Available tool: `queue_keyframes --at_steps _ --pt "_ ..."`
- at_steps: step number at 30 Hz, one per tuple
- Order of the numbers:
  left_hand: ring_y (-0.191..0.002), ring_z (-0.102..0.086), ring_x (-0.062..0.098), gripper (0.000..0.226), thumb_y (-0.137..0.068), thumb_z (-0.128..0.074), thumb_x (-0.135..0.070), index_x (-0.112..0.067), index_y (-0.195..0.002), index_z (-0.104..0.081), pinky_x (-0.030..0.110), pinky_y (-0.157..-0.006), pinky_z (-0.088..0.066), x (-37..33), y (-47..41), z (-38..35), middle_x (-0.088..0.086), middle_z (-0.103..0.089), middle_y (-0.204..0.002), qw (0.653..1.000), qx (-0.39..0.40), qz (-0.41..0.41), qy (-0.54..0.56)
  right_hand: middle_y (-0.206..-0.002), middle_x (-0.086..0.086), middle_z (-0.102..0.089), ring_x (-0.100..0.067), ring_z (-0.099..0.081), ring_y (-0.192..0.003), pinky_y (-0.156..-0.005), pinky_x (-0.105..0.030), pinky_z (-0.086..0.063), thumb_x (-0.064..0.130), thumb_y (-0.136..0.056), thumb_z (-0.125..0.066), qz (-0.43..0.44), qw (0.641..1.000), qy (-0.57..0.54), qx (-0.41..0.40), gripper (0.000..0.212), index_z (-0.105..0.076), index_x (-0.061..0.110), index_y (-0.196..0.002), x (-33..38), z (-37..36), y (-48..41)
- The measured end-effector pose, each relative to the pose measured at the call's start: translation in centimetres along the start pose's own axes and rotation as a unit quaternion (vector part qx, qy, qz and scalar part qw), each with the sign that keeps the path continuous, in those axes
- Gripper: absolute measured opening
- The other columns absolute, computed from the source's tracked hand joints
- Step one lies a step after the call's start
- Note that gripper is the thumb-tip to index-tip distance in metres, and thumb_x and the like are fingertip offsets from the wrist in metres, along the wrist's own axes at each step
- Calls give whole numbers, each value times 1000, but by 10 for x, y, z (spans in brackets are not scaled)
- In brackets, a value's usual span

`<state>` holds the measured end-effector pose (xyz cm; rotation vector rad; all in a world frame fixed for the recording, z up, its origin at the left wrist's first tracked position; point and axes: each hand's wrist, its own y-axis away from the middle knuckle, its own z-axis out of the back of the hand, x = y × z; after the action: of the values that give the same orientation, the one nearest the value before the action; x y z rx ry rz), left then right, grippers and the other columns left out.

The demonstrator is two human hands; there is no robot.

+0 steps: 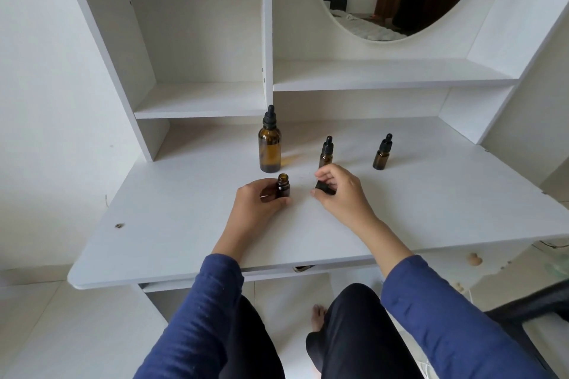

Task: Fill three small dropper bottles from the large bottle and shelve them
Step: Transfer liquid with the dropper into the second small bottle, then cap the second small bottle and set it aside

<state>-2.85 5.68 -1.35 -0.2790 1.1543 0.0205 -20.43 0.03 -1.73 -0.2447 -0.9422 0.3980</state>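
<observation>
**First small bottle uncapped, filling not yet begun**

At the frame's centre the left hand (257,208) has its fingers curled round an open bottle (283,188) standing on the surface (431,209). Just right of it, the right hand (343,191) pinches that bottle's black dropper cap (324,189) low over the surface.

The large bottle (270,148) stands capped just behind the open one. Two more small bottles, middle (326,157) and right (381,157), are also capped. Nothing sits on the shelves (200,100), so I judge the task barely begun: all three fills and all the shelving remain.

The bottles stand well in from the surface's front edge. There is bare room left and right of the hands. The middle bottle stands close behind the right hand's fingers and could be knocked.
</observation>
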Motion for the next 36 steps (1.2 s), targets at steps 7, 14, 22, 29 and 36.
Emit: queue_keyframes --at_steps 7,14,22,29,36 --pt "-74 -61 -4 27 -75 -75 -6 -9 -100 -68 1 -68 -44 0 0 -1 1 -68 -90 1000 1 7 28 -72 1 -60 -11 -60 -63 -59 -20 -46 8 -82 -64 -30 978 -200 -53 6 -59 11 -83 42 8 -11" --pt "-76 -62 5 22 -74 -74 -5 -13 -94 -68 5 -72 -47 1 0 0 4 -69 -90 999 1 -5 35 -73 -4 -63 -12 -50 -62 -61 -25 -41 3 -77 -65 23 982 -186 1 10 -65 13 -78 61 3 -13" --pt "-67 -59 -12 21 -75 -74 -6 -8 -96 -69 2 -67 -44 3 -2 0 -1 -68 -85 1000 5 -13 20 -77 2 -63 -5 -47 -57 -58 -14 -41 -1 -69 -68 50 989 -112 76 23 -64 18 -82 65 -5 -23" --pt "-58 -51 -6 11 -76 -74 -12 -10 -85 -68 4 -58 -39 3 -1 -2 -2 -65 -72 999 -3 -39 -5 -67 1 -58 -6 -44 -53 -53 -11 -36 20 -69 -79 42 996 -55 58 19 -68 13 -83 55 -17 -18" --pt "-70 -62 -6 20 -75 -75 -11 -9 -94 -69 5 -66 -43 6 -3 -1 1 -71 -86 1000 7 -11 27 -109 -4 -67 -5 -62 -102 -91 -18 -49 8 -89 -57 35 978 -202 38 26 -59 10 -115 51 -20 -1"
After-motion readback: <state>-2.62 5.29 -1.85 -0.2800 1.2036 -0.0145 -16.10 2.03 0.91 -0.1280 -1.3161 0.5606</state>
